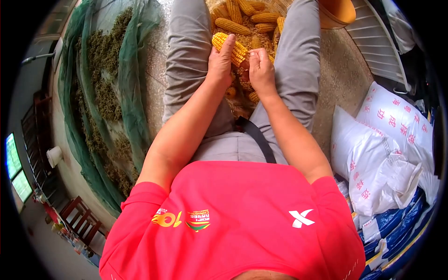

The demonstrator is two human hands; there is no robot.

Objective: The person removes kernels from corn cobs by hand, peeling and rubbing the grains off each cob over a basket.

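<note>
My left hand (220,62) is wrapped around a yellow ear of corn (238,51), its thumb lying along the side. Close to the lower right end of that ear is my right hand (262,70), with the fingers curled in and the thumb pressed over them. Whatever it pinches, if anything, is hidden. Below both hands, between my knees, a woven basket (278,5) holds several more ears of corn (232,26) and many loose kernels. Part of the basket is covered by my legs and hands.
An orange-yellow bucket (337,13) stands beyond my right knee. White printed sacks (373,154) are piled on the right, near a white slatted rack (380,42). On the left, green netting (133,79) lies under dried plant stalks (105,70). A wooden chair (81,217) stands farther left.
</note>
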